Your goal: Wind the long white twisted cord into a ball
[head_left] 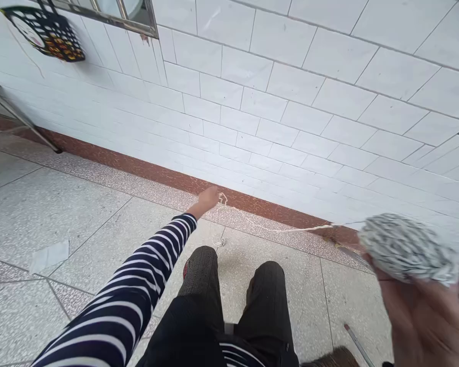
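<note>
A ball of white and grey yarn (409,248), blurred by motion, is held up at the right in my right hand (424,316), the fingers wrapped round its underside. From it a pale strand of yarn (286,231) runs left in a slack curve toward my left hand (207,198). That hand is closed low by the wall, and a small loop of the strand (223,199) sticks out beside its fingers. On the floor below lies a little tangle of yarn (219,241), near my knees.
A white tiled wall (252,102) with a reddish-brown skirting (110,157) stands in front. A patterned bag (48,38) hangs by a barred window (132,15). Metal legs (26,120) stand at left. On the floor are a pale sheet (49,256) and a thin stick (357,344).
</note>
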`<state>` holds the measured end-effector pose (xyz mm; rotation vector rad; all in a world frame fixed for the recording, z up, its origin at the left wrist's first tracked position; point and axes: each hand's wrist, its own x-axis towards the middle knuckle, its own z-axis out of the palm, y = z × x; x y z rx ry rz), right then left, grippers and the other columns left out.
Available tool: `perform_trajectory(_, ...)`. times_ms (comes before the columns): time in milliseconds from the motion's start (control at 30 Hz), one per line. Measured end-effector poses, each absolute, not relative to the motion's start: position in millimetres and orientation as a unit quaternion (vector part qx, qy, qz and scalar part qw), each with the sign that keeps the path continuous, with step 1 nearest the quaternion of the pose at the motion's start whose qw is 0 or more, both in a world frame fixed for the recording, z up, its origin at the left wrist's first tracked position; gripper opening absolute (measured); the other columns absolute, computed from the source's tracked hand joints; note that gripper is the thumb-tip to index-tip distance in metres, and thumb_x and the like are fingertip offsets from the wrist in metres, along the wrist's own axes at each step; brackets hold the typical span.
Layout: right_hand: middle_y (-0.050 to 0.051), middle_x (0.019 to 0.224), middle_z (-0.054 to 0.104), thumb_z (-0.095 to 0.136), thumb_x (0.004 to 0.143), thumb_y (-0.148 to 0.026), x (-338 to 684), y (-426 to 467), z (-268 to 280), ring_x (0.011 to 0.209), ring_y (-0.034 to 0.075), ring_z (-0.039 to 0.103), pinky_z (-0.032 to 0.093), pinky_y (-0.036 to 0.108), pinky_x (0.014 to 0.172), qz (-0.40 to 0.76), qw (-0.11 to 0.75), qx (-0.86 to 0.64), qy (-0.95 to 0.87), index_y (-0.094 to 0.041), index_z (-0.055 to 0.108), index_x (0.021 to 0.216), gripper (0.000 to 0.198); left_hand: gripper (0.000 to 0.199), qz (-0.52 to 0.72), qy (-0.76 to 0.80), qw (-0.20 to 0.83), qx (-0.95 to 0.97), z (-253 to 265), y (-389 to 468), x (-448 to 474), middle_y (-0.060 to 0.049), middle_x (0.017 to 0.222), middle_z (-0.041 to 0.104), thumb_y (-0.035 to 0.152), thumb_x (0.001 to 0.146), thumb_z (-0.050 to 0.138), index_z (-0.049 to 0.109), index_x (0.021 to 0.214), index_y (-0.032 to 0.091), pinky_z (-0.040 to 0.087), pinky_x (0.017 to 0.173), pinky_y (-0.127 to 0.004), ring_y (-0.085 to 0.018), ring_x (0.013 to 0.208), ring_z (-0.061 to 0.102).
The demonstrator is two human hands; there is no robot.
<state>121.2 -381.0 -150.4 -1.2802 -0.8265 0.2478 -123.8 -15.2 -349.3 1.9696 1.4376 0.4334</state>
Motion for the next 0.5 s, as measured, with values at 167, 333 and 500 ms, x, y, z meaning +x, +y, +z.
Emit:
perform_trajectory(167,0.009,0.122,0.061,0.089,0.057,-0.03,84,-340,-161,0.109,0.032,0.062,0.057,0.045,0.082,0.306,0.638,-0.541,-0.455,-0.031,0.056,0.123,0.074,0.036,0.171,0.353,0.521,0.758,-333,-113,-42,-0.007,0.12,0.07,0.039,0.101,0.046,0.065,0.127,0.023,0.049,0.096,-0.035,-0.023,0.111,0.063)
perform_trajectory(333,0.003,0.118,0.059,0.088,0.055,-0.02,84,-300,-168,0.106,0.023,0.058,0.053,0.032,0.081,0.259,0.618,-0.559,-0.488,-0.03,0.058,0.119,0.071,0.055,0.232,0.176,0.753,0.59,-315,-206,-37,-0.01,0.092,0.074,0.061,0.094,0.045,0.07,0.108,0.014,0.043,0.102,-0.042,-0.023,0.098,0.065)
perform_trajectory(500,0.002,0.106,0.059,0.089,0.055,-0.03,115,-282,-201,0.093,0.021,0.058,0.05,0.034,0.078,0.169,0.662,-0.616,-0.393,-0.026,0.053,0.117,0.072,0.045,0.19,0.164,0.762,0.597,-323,-241,-78,-0.005,0.069,0.067,0.055,0.086,0.062,0.065,0.07,0.013,0.048,0.084,-0.031,-0.019,0.077,0.065)
